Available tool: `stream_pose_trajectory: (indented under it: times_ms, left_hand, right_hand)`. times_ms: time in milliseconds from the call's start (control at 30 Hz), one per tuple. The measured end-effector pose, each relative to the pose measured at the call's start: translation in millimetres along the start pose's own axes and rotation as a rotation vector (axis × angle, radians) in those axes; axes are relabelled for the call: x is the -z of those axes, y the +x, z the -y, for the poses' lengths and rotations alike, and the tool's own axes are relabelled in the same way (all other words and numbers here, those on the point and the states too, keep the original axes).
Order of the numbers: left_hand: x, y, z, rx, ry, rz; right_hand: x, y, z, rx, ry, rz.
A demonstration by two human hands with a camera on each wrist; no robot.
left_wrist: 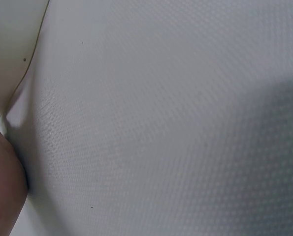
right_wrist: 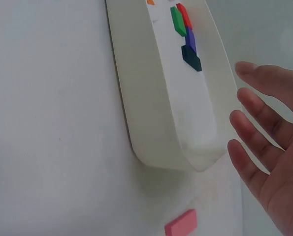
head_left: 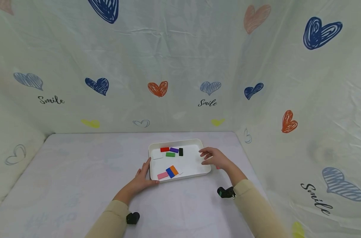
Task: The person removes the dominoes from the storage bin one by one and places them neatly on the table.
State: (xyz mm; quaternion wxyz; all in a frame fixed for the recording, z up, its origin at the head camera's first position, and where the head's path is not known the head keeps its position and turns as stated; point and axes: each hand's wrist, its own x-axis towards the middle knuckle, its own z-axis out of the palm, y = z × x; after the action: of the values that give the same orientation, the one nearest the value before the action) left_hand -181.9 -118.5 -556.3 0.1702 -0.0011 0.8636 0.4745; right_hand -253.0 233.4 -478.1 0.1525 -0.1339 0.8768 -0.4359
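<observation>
A shallow white tray (head_left: 192,165) holds several small flat rectangular blocks. Toward its back lie a red block (head_left: 164,149), a purple block (head_left: 174,150), a green block (head_left: 170,154) and a black block (head_left: 181,152). A pink block (head_left: 162,175), a blue block (head_left: 170,173) and an orange block (head_left: 174,170) touch one another at the front. My left hand (head_left: 140,181) rests against the tray's front left corner, fingers along the side and thumb at the front wall. Over the right rim hovers my right hand (head_left: 215,157), fingers spread and holding nothing.
Outside the tray, a pink block (right_wrist: 181,223) lies on the white tablecloth (head_left: 88,185) near the right end. White pieces, including one at the left (head_left: 158,157), blend into the tray floor. A heart-printed curtain (head_left: 180,59) hangs behind and beside the table.
</observation>
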Motion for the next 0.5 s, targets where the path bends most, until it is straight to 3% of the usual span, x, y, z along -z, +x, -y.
stream_pose_trajectory:
  times_ms: [500]
  left_hand:
    - [0.8,-1.4,-1.9,-0.002,-0.008,0.002]
  right_hand:
    - [-50,17,18,-0.027,-0.047,0.148]
